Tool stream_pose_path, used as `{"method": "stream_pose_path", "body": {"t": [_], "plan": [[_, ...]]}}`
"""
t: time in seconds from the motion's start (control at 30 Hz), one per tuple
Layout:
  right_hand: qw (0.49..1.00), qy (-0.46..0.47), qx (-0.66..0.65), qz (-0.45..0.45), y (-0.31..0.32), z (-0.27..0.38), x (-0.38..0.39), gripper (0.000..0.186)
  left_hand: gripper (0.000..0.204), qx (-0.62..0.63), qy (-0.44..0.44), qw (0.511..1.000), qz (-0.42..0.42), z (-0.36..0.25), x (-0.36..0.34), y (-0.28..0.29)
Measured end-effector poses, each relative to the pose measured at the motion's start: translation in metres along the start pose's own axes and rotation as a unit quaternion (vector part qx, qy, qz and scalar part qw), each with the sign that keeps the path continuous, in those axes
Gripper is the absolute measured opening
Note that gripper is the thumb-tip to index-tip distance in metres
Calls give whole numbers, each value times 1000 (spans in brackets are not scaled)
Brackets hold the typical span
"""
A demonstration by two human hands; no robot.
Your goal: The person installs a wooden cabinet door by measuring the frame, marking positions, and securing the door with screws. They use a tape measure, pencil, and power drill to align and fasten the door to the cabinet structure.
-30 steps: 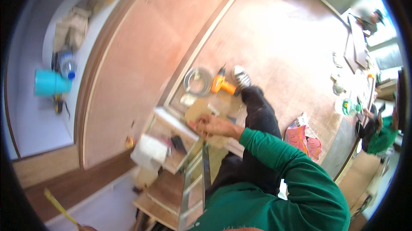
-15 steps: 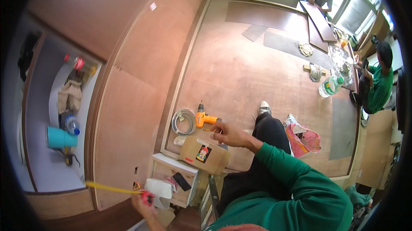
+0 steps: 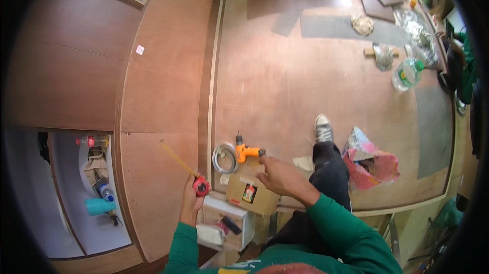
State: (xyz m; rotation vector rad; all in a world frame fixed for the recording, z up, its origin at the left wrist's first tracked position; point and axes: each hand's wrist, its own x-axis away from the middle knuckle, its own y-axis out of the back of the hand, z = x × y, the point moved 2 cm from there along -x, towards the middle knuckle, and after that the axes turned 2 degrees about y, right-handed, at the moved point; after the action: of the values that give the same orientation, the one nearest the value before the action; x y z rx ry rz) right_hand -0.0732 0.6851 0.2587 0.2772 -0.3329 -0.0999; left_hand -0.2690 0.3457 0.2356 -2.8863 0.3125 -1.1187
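Note:
My left hand is closed around a red tape measure. Its yellow blade sticks out up and left over the reddish-brown wood panel. Off to the right, my right hand hovers above a cardboard box, fingers curled around what looks like a thin pencil, blurred and mostly hidden. Just past its fingertips an orange cordless drill lies on the wood platform. Beside the drill sits a coil of grey-white strip.
A white drawer unit holding a dark phone stands below the box. At left, an open cabinet contains bottles and a turquoise cup. A pink bag and large water bottle stand right. A co-worker's green sleeve shows far right.
My left hand has come up and right with the tape measure; the blade now angles over the panel. My right hand has shifted slightly right and down. The view has turned, bringing more cabinet in.

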Motion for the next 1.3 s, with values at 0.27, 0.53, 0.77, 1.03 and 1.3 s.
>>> {"method": "stream_pose_path", "body": {"t": [0.27, 0.53, 0.77, 1.03, 1.3], "plan": [[1000, -14, 16, 13, 38, -28, 54, 35, 35, -51, 180, 982, -29, 77, -16, 21], [998, 10, 52, 34, 40, -29, 62, 35, 43, -117, 374, 920, 6, 167, -3, 25], [999, 9, 25, 28, 49, -31, 64, 33, 46, -131, 409, 903, 2, 180, 9, -8], [999, 0, 16, 43, 63, -30, 50, 32, 46, -128, 390, 912, 6, 163, -19, -14], [997, -15, 74, 36, 67, -31, 33, 33, 47, -120, 405, 906, 9, 168, -7, -14]]}}
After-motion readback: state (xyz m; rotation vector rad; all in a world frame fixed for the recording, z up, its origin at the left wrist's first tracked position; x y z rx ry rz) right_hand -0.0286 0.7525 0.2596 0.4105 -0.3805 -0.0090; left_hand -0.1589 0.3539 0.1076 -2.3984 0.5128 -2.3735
